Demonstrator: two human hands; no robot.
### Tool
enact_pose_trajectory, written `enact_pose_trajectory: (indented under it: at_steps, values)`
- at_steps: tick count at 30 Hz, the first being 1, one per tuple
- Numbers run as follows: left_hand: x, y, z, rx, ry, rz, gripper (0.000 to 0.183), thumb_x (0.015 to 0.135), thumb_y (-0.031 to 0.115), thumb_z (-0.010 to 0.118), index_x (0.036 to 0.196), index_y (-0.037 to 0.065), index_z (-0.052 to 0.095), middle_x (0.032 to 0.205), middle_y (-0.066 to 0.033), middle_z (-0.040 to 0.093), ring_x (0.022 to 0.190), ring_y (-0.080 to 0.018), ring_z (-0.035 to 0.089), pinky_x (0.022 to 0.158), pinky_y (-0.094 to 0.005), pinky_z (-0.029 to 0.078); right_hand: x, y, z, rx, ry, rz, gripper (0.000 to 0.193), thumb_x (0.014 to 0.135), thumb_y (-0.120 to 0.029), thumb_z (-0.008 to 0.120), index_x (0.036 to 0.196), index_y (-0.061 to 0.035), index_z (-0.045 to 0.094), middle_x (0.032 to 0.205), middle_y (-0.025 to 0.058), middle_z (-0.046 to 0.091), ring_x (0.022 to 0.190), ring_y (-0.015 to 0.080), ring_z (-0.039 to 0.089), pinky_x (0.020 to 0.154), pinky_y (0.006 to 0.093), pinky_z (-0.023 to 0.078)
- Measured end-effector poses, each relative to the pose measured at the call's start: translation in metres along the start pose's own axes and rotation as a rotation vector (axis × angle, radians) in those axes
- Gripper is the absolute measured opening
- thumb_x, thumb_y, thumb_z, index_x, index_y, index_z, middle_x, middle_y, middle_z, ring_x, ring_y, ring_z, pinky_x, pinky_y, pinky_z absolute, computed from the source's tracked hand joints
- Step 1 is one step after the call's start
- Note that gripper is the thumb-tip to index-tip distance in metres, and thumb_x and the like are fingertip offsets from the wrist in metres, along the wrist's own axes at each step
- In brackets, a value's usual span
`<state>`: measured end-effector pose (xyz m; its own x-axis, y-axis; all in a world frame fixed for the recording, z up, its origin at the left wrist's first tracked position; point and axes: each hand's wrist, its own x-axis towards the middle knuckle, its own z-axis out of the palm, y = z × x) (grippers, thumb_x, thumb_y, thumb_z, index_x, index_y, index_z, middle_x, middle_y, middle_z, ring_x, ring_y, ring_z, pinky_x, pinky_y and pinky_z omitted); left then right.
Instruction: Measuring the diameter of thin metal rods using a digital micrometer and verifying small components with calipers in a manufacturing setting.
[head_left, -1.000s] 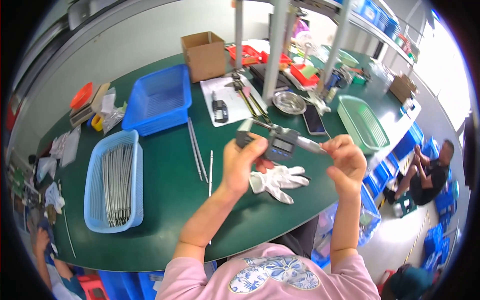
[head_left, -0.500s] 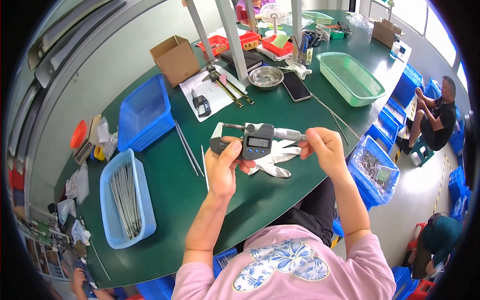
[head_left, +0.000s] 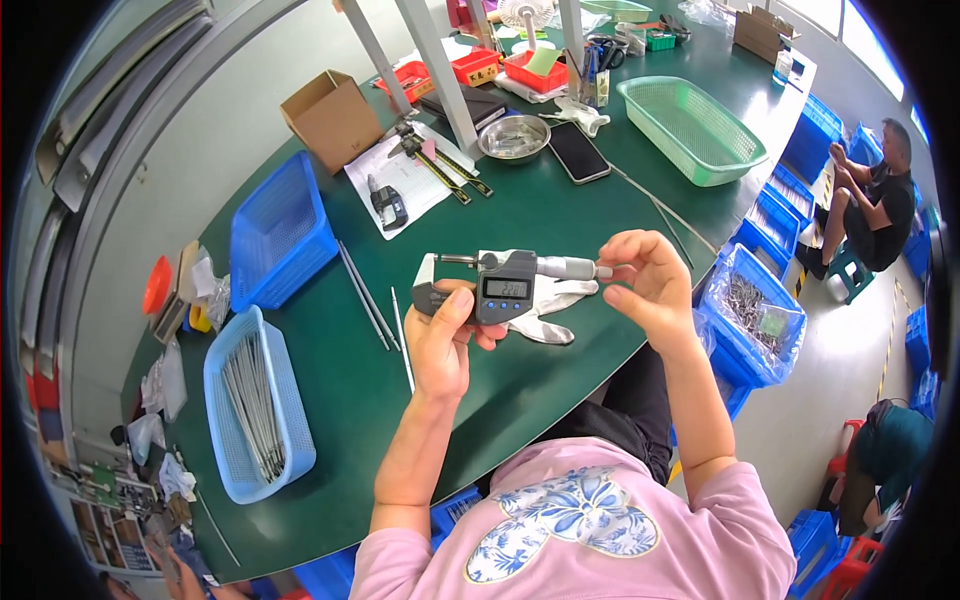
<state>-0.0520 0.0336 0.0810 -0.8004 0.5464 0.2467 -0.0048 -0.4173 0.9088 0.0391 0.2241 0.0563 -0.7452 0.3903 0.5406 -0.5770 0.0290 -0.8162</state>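
A digital micrometer (head_left: 508,287) with a dark body and a small grey screen is held level over the table. My left hand (head_left: 440,345) grips its frame from below, thumb on the front. My right hand (head_left: 650,285) is at the knob end of the silver barrel, thumb and fingers apart; whether a fingertip touches the knob I cannot tell. Nothing shows between the micrometer's jaws. Behind and below it lies a white glove (head_left: 548,325). A thin metal rod (head_left: 402,335) lies just left of my left hand, with two grey rods (head_left: 366,297) beyond it.
A light-blue basket (head_left: 303,425) of rods stands at left, a darker blue basket (head_left: 275,240) behind it. Calipers (head_left: 435,160) and a second micrometer (head_left: 388,205) lie on paper. Further right are a metal bowl (head_left: 513,138), phone (head_left: 578,153) and green basket (head_left: 690,140). Another person (head_left: 880,200) sits at far right.
My right thumb and fingers have spread apart at the knob end. The spindle has drawn back, widening the jaw gap, and the screen reading differs. The whole view has shifted slightly.
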Motion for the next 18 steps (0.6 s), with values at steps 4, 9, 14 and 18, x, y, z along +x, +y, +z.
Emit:
enact_pose_trajectory:
  at_steps: [4,9,14,18]
  values:
    - [-0.003,-0.005,0.006,0.007,-0.006,0.003,0.027,0.081,0.022,0.048,0.083,-0.004,0.053,0.069,-0.0131,0.059,0.052,-0.0156,0.057,0.044,-0.0225,0.045,-0.019,0.01,0.02,0.185,0.024,0.298,0.033,0.076,-0.03,0.058,0.089,-0.0015,0.049,0.081,0.0059,0.053,0.073,0.0149,0.053,0.065,0.0253,0.042]
    - [-0.009,-0.009,0.01,0.034,-0.007,-0.035,0.027,0.081,0.022,0.048,0.083,-0.005,0.053,0.07,-0.0132,0.059,0.053,-0.0156,0.057,0.046,-0.0229,0.045,-0.02,0.011,0.02,0.34,0.105,0.448,0.04,0.086,-0.038,0.041,0.082,0.0004,0.051,0.07,0.0072,0.053,0.053,0.0142,0.052,0.053,0.0253,0.044]
    - [-0.009,-0.011,-0.001,-0.01,-0.039,-0.052,0.026,0.081,0.021,0.049,0.085,-0.005,0.053,0.07,-0.0129,0.06,0.053,-0.0152,0.057,0.047,-0.0225,0.045,-0.02,0.022,0.015,-0.071,0.119,-0.14,0.025,0.084,-0.024,0.047,0.091,0.0004,0.05,0.067,0.0048,0.052,0.06,0.011,0.053,0.057,0.0235,0.044]
    - [-0.012,-0.011,0.007,0.02,-0.012,-0.061,0.026,0.081,0.021,0.049,0.084,-0.005,0.053,0.07,-0.0126,0.06,0.053,-0.015,0.057,0.046,-0.0223,0.045,-0.019,0.006,-0.004,0.295,-0.006,0.486,0.027,0.073,-0.011,0.058,0.094,-0.0008,0.046,0.087,0.009,0.049,0.082,0.0154,0.051,0.065,0.0243,0.044]
